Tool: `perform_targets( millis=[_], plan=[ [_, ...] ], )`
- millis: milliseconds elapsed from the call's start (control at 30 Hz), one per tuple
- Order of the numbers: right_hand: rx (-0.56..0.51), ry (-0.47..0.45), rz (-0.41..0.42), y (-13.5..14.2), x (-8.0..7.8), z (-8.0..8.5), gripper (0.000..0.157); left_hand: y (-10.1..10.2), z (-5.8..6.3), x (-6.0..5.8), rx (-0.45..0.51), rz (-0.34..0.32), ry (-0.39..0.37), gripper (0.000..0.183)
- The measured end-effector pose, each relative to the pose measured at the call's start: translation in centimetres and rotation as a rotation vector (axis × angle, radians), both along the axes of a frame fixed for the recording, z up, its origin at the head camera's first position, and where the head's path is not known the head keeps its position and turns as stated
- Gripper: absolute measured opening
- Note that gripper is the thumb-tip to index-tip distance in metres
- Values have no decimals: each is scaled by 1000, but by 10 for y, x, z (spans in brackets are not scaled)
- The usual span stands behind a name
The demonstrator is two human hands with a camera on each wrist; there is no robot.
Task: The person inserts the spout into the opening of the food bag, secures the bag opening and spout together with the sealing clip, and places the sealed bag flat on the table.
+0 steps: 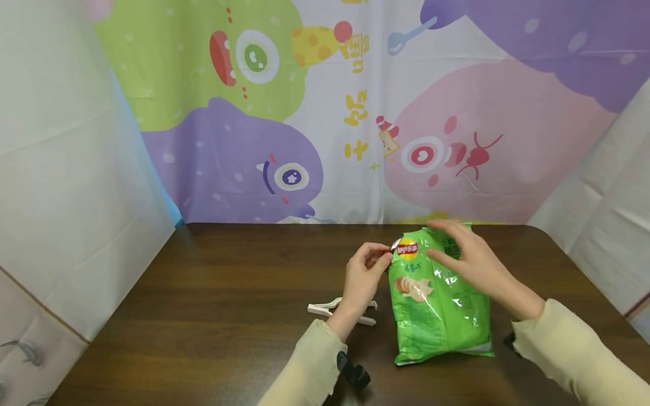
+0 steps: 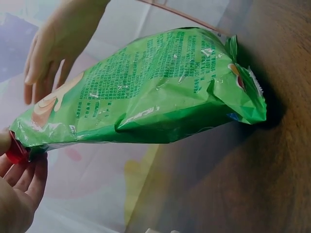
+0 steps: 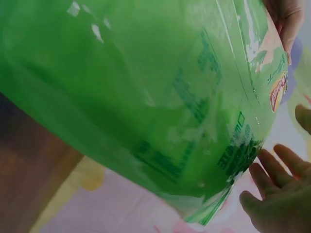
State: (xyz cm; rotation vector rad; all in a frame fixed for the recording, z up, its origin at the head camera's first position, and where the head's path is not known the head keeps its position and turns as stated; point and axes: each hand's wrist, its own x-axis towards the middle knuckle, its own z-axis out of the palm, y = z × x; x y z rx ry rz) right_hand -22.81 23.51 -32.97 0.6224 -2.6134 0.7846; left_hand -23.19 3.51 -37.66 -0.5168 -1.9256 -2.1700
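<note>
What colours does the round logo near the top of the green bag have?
The logo is yellow with a red band; the head view shows it best.

Passage is offered over the left of the dark-brown wooden table [image 1: 203, 316]; rightward, it is blocked by the white V-shaped clip [image 1: 319, 309], left hand [image 1: 363, 277] and glossy green bag [image 1: 442, 310].

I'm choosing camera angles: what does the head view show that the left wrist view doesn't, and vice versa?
Only head: both cream sleeves and, recognisably, a white clip-like object (left wrist's pale bottom bits are unclear).
Only left wrist: rows of fine print on the bag.
Both: that bag, the left hand pinching its edge, right hand, tabletop and curtain.
</note>
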Motion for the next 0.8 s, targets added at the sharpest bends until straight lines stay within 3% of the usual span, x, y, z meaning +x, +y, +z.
perform_targets(
  millis=[167,400,567,667,800],
  plan=[
    [103,-2,71,-9,-7,7,58,0,2,2,-1,-6,1,17],
    [180,-15,146,-19,-15,16,63,5,-15,-11,21,-22,38,18],
    [236,-36,197,-24,-20,21,63,5,-18,-12,17,-29,81,19],
    [278,-53,205,-26,-24,21,66,5,-19,-13,10,-24,117,18],
    [326,-103,174,-29,-27,20,68,4,-19,-13,7,-27,109,19]
  ],
)
